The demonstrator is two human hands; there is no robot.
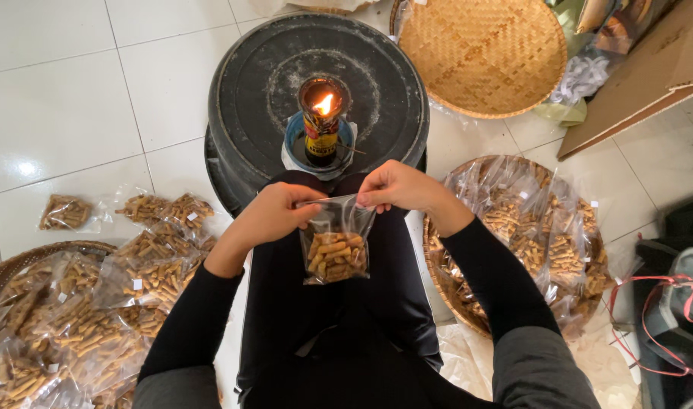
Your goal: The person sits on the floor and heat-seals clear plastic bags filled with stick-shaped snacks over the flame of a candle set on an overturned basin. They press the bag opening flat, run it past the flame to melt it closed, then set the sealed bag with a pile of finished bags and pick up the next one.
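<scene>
My left hand (274, 214) and right hand (398, 187) pinch the top corners of a clear snack bag (336, 246) — fingers clamped, over my lap. Lit candle (323, 120) on the black tub (263, 83) at 12 o'clock — bare white floor at 10, filled bags crowd 8 and 3.

Single head view, looking steeply down, close over lap.

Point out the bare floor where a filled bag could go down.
Bare white tile lies upper left, bordered by the black round tub and the loose snack bags. A smaller patch sits between the empty woven tray and the bag-filled basket. Lower left and right are crowded.
</scene>
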